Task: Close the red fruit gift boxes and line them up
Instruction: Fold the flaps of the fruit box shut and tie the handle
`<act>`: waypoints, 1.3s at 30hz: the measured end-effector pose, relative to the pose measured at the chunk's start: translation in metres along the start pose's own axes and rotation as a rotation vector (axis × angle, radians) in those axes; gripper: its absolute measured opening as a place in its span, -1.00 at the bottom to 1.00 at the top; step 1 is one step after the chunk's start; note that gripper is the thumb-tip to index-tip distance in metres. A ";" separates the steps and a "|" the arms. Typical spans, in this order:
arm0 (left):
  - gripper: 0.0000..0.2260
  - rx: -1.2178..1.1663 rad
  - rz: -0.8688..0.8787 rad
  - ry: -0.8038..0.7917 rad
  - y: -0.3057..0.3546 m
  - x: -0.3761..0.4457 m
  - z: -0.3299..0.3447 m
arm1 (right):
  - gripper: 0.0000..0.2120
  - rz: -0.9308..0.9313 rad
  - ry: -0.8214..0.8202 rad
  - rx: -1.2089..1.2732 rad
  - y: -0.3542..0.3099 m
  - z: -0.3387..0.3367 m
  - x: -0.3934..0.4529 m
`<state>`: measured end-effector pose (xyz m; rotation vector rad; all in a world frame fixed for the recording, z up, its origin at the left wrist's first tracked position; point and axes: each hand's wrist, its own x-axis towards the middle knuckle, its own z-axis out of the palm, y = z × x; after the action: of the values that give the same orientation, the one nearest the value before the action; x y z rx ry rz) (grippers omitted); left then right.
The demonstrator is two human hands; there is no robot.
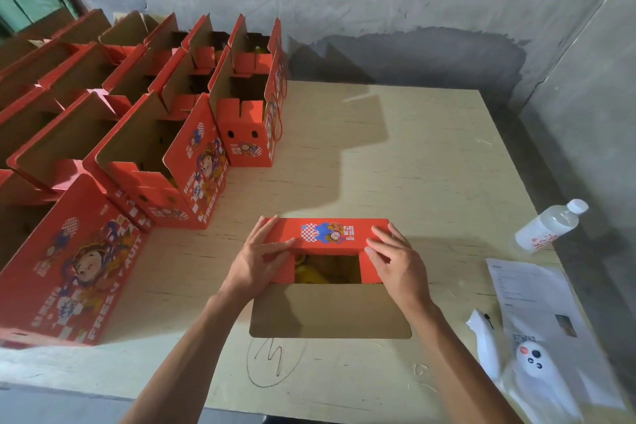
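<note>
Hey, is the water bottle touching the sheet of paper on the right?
Apart. The head view shows bare table between the water bottle and the sheet of paper.

Both forearms reach forward, left hand (263, 253) and right hand (395, 256) palm-down, fingers (380, 234) extended and pressing flat.

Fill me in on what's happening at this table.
A person is closing a red fruit gift box at the middle of the plywood table. The left hand and right hand press its side flaps down; the far flap is folded over, the near brown flap lies open, and something yellow shows inside. Rows of open red boxes stand at left. A water bottle and papers lie at right.
</note>
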<state>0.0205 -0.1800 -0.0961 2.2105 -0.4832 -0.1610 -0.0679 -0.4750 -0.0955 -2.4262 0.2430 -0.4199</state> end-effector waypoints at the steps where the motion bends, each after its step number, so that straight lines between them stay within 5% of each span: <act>1: -0.73 0.000 -0.015 0.004 0.001 0.002 0.000 | -0.81 0.026 -0.011 -0.003 -0.001 0.000 -0.001; 9: -0.69 -0.020 -0.044 0.057 0.006 -0.007 0.006 | -0.63 0.053 -0.109 0.181 0.001 0.004 -0.013; 15: -0.24 0.181 -0.128 0.083 0.026 -0.021 0.025 | -0.22 0.111 -0.180 -0.051 -0.009 0.002 -0.020; 22: -0.19 0.401 -0.234 -0.072 0.036 -0.020 0.032 | -0.37 0.087 -0.169 -0.104 -0.011 0.006 -0.024; 31: -0.31 0.555 -0.223 -0.058 0.047 -0.020 0.042 | -0.44 0.065 -0.129 -0.166 -0.015 0.009 -0.030; 36: -0.40 0.469 -0.120 -0.085 0.034 -0.019 0.030 | -0.55 0.034 -0.163 -0.059 -0.009 0.005 -0.027; 39: -0.54 0.151 0.021 0.063 0.017 -0.029 0.018 | -0.58 0.052 -0.144 0.122 -0.001 -0.002 -0.029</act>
<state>-0.0156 -0.1912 -0.0959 2.3494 -0.4973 -0.0450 -0.0954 -0.4678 -0.1004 -2.3121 0.2111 -0.2286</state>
